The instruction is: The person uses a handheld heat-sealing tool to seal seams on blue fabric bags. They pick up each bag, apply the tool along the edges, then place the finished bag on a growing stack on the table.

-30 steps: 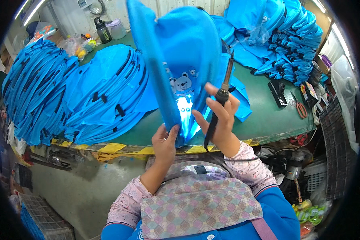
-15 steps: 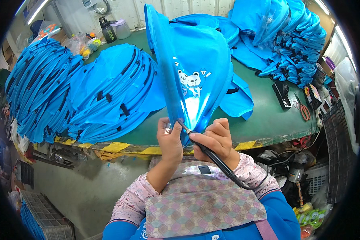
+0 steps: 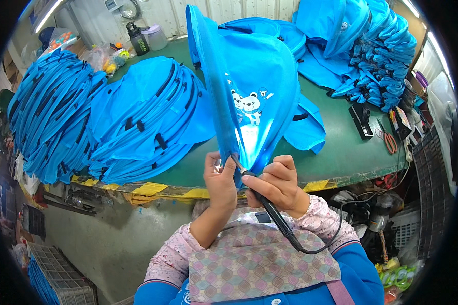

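Note:
A blue fabric piece (image 3: 262,71) with a curved rim and printed white bears stands upright on the green worktable (image 3: 173,165), with bright light showing near its lower fold. My left hand (image 3: 220,185) pinches the lower part of its tall left edge. My right hand (image 3: 277,185) is closed around the black handle of a soldering-iron-like tool (image 3: 272,213). The tool's metal tip points up and left into the fabric beside my left thumb; whether it touches is hard to tell. A black cord loops from the handle over my right forearm.
Blue piece stacks (image 3: 51,117) lie left and back right (image 3: 381,56). Orange scissors (image 3: 389,142) and a black box (image 3: 361,122) are at the right. A bottle (image 3: 137,38), lidded container (image 3: 158,38) and bagged toys (image 3: 109,63) stand at the back. Striped tape lines the front edge.
Over the last second my right hand has turned the tool from upright to angled into the fabric beside my left thumb. The fabric piece and my left hand have shifted right.

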`<state>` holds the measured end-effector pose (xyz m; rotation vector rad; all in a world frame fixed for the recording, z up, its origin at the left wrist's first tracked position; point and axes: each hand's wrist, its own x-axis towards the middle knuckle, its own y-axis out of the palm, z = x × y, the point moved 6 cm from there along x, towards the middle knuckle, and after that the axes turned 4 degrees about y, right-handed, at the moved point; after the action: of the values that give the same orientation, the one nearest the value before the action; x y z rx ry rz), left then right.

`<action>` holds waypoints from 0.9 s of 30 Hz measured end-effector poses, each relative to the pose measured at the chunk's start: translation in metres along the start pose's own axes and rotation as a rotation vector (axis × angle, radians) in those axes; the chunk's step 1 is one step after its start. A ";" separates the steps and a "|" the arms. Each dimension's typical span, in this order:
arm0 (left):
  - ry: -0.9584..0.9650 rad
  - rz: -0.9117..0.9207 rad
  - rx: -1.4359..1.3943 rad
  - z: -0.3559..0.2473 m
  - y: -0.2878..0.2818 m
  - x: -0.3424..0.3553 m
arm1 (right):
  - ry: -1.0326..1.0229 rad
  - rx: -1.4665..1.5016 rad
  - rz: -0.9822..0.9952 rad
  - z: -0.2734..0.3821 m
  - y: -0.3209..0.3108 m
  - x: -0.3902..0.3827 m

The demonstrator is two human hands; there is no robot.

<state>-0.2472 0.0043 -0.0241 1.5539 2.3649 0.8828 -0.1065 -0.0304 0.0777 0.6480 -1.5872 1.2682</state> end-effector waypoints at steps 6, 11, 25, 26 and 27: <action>0.002 0.028 0.063 -0.005 -0.001 -0.002 | 0.086 0.054 -0.029 -0.011 0.004 0.004; 0.124 -0.008 0.044 -0.022 0.006 0.002 | 0.361 0.340 -0.199 -0.021 -0.012 -0.004; 0.628 0.344 1.102 -0.059 0.051 -0.004 | 0.685 0.270 -0.537 -0.134 0.014 0.013; 0.595 0.436 1.128 -0.054 0.054 0.005 | 0.599 0.309 -0.538 -0.124 0.018 0.030; 0.561 0.521 1.164 -0.051 0.055 0.014 | 0.514 0.357 -0.537 -0.113 0.021 0.048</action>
<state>-0.2333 0.0131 0.0507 2.6810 3.1771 -0.2020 -0.1033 0.0891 0.1112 0.8201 -0.7058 1.1829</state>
